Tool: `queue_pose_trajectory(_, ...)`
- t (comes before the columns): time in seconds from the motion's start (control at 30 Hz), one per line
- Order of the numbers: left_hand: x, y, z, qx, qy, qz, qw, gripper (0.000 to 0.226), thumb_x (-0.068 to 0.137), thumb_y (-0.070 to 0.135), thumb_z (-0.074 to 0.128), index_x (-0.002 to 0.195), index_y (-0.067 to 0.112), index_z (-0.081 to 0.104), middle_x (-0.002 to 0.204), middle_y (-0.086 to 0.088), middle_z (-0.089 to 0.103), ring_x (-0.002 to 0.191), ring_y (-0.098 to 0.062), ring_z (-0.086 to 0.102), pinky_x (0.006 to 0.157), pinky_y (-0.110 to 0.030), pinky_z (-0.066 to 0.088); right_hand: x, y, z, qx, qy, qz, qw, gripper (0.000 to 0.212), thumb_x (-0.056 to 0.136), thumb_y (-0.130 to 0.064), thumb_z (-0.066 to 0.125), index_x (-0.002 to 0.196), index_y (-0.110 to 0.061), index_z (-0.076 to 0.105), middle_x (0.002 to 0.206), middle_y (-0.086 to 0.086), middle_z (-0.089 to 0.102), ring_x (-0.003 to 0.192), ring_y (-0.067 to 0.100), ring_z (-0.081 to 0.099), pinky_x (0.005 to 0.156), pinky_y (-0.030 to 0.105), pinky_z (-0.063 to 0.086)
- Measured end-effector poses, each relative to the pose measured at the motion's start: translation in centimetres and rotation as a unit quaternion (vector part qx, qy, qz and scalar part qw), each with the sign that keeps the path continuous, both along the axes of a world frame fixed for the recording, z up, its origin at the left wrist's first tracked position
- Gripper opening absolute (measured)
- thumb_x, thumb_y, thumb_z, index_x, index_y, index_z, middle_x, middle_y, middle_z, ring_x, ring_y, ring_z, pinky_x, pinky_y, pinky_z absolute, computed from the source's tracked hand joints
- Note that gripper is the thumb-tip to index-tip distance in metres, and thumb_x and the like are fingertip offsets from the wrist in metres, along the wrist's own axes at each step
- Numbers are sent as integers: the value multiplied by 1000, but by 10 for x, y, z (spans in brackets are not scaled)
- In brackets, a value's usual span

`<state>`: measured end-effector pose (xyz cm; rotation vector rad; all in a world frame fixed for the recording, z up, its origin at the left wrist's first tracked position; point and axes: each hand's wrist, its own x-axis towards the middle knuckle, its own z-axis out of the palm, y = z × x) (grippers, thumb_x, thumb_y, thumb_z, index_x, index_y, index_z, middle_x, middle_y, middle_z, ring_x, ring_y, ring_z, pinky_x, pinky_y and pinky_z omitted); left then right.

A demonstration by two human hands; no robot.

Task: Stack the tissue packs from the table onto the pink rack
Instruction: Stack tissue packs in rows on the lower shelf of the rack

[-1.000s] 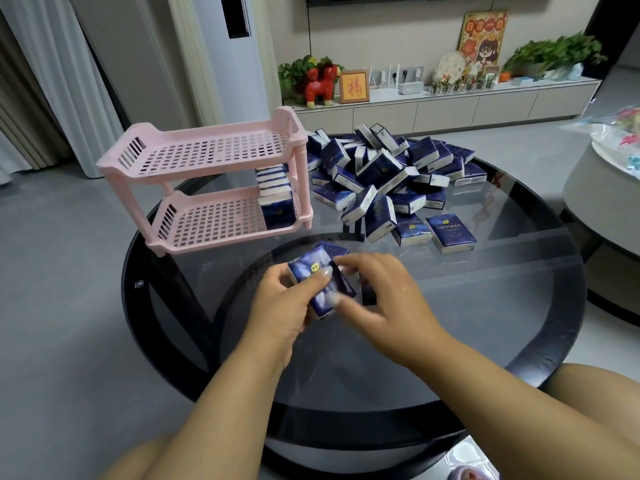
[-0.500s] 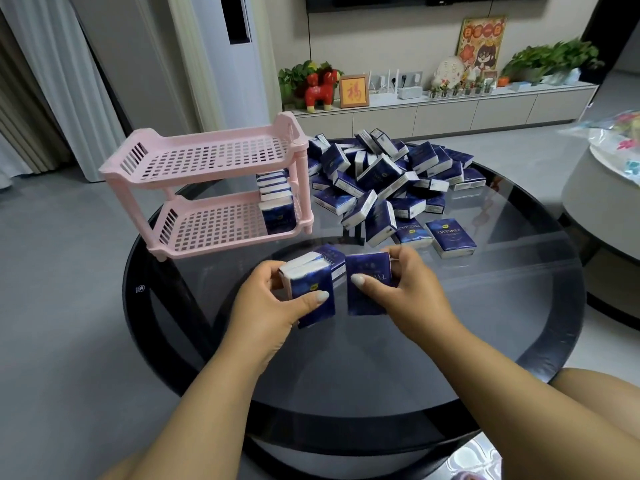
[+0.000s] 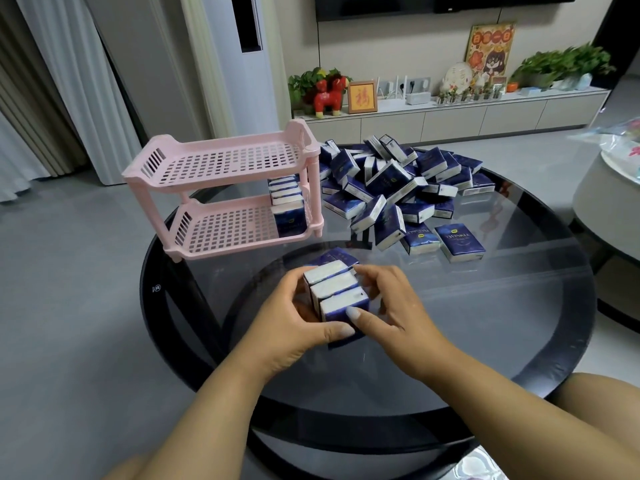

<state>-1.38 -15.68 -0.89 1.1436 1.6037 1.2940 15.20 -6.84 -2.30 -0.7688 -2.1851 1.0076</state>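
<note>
Round dark glass surface [image 3: 519, 341], centre of frame. Both hands together at lower centre, clamped from either side on a row of three tissue packs [image 3: 337, 294], blue wrappers, white ends facing up, pressed side by side: left hand [image 3: 298, 320] grips the left side with the thumb across the nearest pack; right hand [image 3: 391, 306] grips the right side, thumb on the nearest pack and fingers curled at the far end of the row. A fourth pack [image 3: 336, 256] lies flat just behind the held row; whether it touches the row cannot be told. Two-tier pink rack [image 3: 221, 161], upper left of centre, standing on the surface; upper tier bare, lower tier holding a row of packs on the rack [image 3: 287, 206] at its right end. Loose pile of tissue packs [image 3: 398, 188], upper centre to right, just beside the rack, heaped at mixed angles; two single packs lie flat at the near edge of the pile. Background: white cabinet [image 3: 450, 119] along the far wall with a red figurine [image 3: 329, 95], framed pictures and potted plants.
</note>
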Motion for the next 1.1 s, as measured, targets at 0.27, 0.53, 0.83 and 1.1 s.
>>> queue_pose_trajectory(0.27, 8, 1, -5, 27, 82, 20, 996, 65, 62, 10, 90, 112, 34, 55, 110, 14, 68, 99, 5, 64, 78, -12, 51, -3, -9, 7, -129, 37, 131, 982, 42, 93, -47, 41, 134, -48, 34, 133, -35, 46, 127, -9, 39, 102, 9, 31)
queue_pose_trajectory(0.53, -64, 0, 30, 50, 132, 103, 985, 62, 63, 11, 89, 112, 28, 56, 110, 13, 67, 101, -1, 65, 90, -21, 50, -21, 20, 33, 90, -87, 4, 992, 67, 88, -66, 23, 135, -24, 45, 132, -6, 52, 113, 6, 47, 90, 25, 36)
queue_pose_trajectory(0.83, -160, 46, 33, -2, 154, 165, 974, 72, 65, 26, 89, 123, 13, 50, 118, 0, 65, 96, -9, 64, 61, -17, 52, -75, 44, 16, 221, -200, -31, 954, 62, 91, -61, 31, 126, -14, 52, 120, 5, 58, 108, 22, 52, 91, 35, 40)
queue_pose_trajectory(1.1, -195, 108, 26, 12, 149, 131, 980, 66, 65, 21, 90, 119, 19, 53, 114, 8, 66, 106, -11, 64, 97, -35, 52, -81, 41, -5, 270, -223, -27, 936, 61, 90, -61, 25, 123, -19, 53, 124, 1, 55, 114, 18, 47, 99, 32, 32)
